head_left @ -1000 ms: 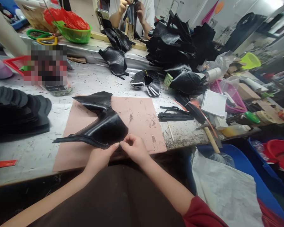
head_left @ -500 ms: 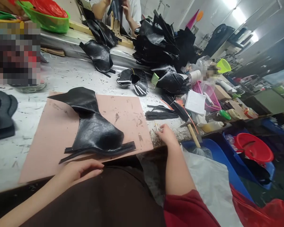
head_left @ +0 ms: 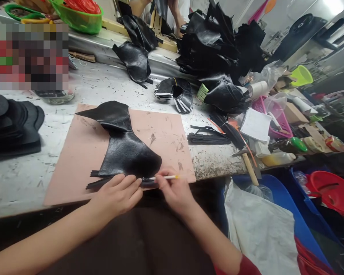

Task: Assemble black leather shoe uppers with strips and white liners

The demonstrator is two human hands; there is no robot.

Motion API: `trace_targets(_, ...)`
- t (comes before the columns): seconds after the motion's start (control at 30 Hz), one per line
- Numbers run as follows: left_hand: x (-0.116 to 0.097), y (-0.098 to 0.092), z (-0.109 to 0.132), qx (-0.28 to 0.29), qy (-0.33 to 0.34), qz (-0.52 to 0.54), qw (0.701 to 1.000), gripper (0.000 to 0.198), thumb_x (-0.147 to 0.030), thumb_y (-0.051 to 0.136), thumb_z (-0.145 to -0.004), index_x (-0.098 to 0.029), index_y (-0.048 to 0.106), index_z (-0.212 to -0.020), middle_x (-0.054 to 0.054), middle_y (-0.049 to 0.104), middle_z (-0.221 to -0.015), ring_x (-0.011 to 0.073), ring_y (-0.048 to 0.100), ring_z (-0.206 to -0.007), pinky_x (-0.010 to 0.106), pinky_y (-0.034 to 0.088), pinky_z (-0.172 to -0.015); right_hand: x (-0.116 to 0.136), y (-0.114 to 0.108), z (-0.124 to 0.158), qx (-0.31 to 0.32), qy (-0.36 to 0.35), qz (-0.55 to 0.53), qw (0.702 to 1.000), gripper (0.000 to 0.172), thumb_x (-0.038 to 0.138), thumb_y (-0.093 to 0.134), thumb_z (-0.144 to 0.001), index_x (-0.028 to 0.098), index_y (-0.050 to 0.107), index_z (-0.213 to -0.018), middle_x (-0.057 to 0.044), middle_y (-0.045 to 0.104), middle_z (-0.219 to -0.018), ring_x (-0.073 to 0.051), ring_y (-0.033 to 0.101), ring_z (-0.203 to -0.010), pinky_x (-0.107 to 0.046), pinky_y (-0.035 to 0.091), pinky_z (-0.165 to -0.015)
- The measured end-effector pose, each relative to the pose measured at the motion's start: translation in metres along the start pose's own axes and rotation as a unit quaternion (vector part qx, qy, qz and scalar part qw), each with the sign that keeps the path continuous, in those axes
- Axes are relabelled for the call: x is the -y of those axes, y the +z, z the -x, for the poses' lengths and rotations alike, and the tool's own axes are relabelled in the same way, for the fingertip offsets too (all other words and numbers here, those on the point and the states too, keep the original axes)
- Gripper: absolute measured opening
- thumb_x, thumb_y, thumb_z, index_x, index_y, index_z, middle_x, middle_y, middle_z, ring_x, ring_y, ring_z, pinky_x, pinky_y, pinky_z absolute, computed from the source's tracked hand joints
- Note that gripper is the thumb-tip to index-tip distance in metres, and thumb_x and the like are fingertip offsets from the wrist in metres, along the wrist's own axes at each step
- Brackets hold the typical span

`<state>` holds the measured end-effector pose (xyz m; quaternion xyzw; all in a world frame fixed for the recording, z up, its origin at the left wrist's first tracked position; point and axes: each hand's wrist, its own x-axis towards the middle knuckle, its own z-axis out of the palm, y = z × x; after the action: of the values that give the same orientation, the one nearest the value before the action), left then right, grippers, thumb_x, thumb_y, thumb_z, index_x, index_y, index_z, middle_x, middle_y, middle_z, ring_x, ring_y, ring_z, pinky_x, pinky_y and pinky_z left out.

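A black leather piece [head_left: 129, 152] with a seam across its narrow middle lies on a pinkish board [head_left: 166, 133]. Along its near edge run black zipper strips [head_left: 101, 183], their left ends sticking out past the leather. My left hand [head_left: 119, 194] is closed on the zipper at the board's front edge, its fingertips curled together there. Between the thumb and fingers of my right hand [head_left: 176, 193] is a slim white pen [head_left: 169, 177] with a yellowish end, held nearly level. Its other end points left at the zipper, close to my left fingertips.
Stacked black pieces [head_left: 14, 126] stand at the left. Behind the board lies a rolled black bundle [head_left: 173, 93] with white-marked edges. A bundle of black strips [head_left: 209, 138], a hammer [head_left: 250, 168] and a notebook [head_left: 255, 124] lie at right. Across the table a person's arm shows.
My right hand has brought the pen from the table's right edge to the leather's near edge. My left hand has moved up from my lap onto the zipper. The view has shifted.
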<state>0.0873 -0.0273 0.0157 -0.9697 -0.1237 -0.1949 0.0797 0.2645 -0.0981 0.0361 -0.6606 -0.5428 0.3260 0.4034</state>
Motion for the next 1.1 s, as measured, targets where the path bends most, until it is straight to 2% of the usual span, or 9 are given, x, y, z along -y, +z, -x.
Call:
trace_targets(0.1, -0.001, 0.001, -0.001, -0.047, 0.015, -0.042, 0.998, 0.024, -0.005, 0.05, -0.079, -0.021, 0.054, -0.061, -0.003, 0.071, -0.078, 0.0131, 0.059, -0.072, 0.027, 0.035, -0.066, 0.003, 0.016, 0.004, 0.012, -0.062, 0.104, 0.993, 0.023, 0.03, 0.038, -0.087, 0.019, 0.054, -0.076, -0.003, 0.06, -0.069, -0.014, 0.058, -0.063, -0.023, 0.043, -0.06)
trace_targets(0.2, -0.001, 0.002, -0.003, -0.076, 0.018, -0.061, 0.995, 0.026, -0.005, 0.051, -0.079, -0.02, 0.052, -0.058, -0.003, 0.07, -0.074, 0.012, 0.059, -0.07, 0.027, 0.035, -0.063, 0.0, 0.019, 0.002, 0.006, -0.081, 0.136, 0.987, 0.024, 0.029, 0.036, -0.087, 0.017, 0.054, -0.075, -0.003, 0.06, -0.066, -0.013, 0.057, -0.058, -0.023, 0.042, -0.056)
trace_targets(0.43, 0.001, 0.002, -0.003, -0.075, 0.034, -0.074, 0.994, 0.028, -0.006, 0.051, -0.079, -0.02, 0.053, -0.056, -0.004, 0.07, -0.073, 0.0118, 0.059, -0.069, 0.026, 0.037, -0.061, -0.001, 0.021, 0.002, 0.001, -0.09, 0.172, 0.981, 0.024, 0.028, 0.036, -0.088, 0.018, 0.053, -0.074, -0.002, 0.06, -0.065, -0.013, 0.057, -0.057, -0.021, 0.041, -0.055)
trace_targets(0.9, 0.001, 0.001, -0.003, -0.077, 0.032, -0.075, 0.994, 0.031, -0.005, 0.05, -0.079, -0.02, 0.053, -0.053, -0.004, 0.07, -0.074, 0.0114, 0.057, -0.068, 0.026, 0.036, -0.061, 0.001, 0.023, 0.001, 0.006, -0.088, 0.18, 0.98, 0.025, 0.028, 0.036, -0.087, 0.017, 0.053, -0.073, -0.002, 0.059, -0.063, -0.012, 0.056, -0.055, -0.02, 0.04, -0.054)
trace_targets(1.1, 0.0, 0.003, -0.001, -0.077, 0.014, -0.066, 0.995, 0.032, -0.006, 0.049, -0.08, -0.021, 0.051, -0.052, -0.004, 0.069, -0.073, 0.0107, 0.057, -0.069, 0.026, 0.035, -0.062, 0.001, 0.023, 0.001, 0.008, -0.09, 0.181, 0.979, 0.024, 0.028, 0.036, -0.087, 0.017, 0.053, -0.073, -0.002, 0.059, -0.063, -0.012, 0.056, -0.055, -0.02, 0.039, -0.053)
